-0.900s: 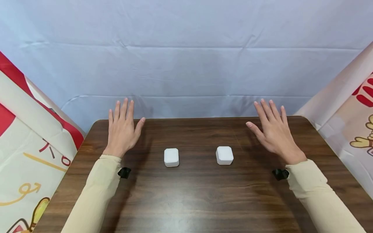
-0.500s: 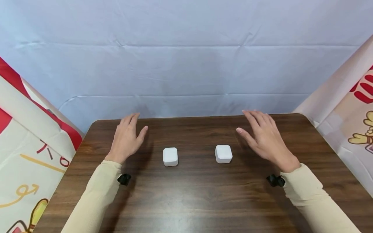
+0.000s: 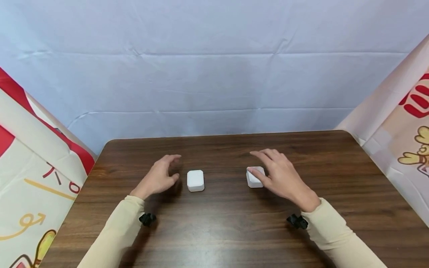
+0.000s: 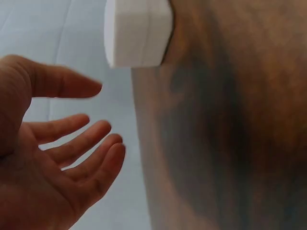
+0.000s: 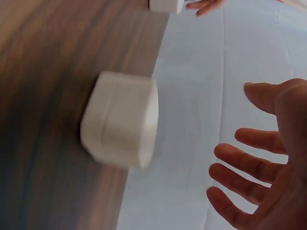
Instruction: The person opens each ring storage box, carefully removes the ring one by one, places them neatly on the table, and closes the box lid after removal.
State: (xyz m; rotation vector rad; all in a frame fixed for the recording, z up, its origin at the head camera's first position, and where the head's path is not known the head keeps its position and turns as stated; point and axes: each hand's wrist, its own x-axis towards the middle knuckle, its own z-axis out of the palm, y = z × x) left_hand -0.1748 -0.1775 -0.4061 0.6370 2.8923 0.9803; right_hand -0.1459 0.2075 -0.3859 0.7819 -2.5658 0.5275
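Two small white boxes with cut corners rest on the wooden table. My left hand (image 3: 157, 179) hovers just left of the left white box (image 3: 195, 180), thumb and fingers apart and loosely bent, holding nothing. In the left wrist view that box (image 4: 136, 33) sits beyond the thumb tip, apart from it. Over the right white box (image 3: 253, 181) hangs my right hand (image 3: 281, 175), its thumb covering part of the box in the head view. The right wrist view shows a gap between this box (image 5: 120, 120) and the spread, slightly bent fingers (image 5: 249, 163).
The brown wooden table (image 3: 214, 230) ends at a straight back edge, with a pale cloth backdrop (image 3: 214, 74) behind it. Printed cloths hang at the left (image 3: 33, 178) and right (image 3: 409, 149). Black wrist cameras (image 3: 147, 219) are strapped on both wrists.
Both hands have come inward and down from the table's back corners toward the boxes. Their fingers have gone from straight and spread to loosely bent. The boxes stay in place.
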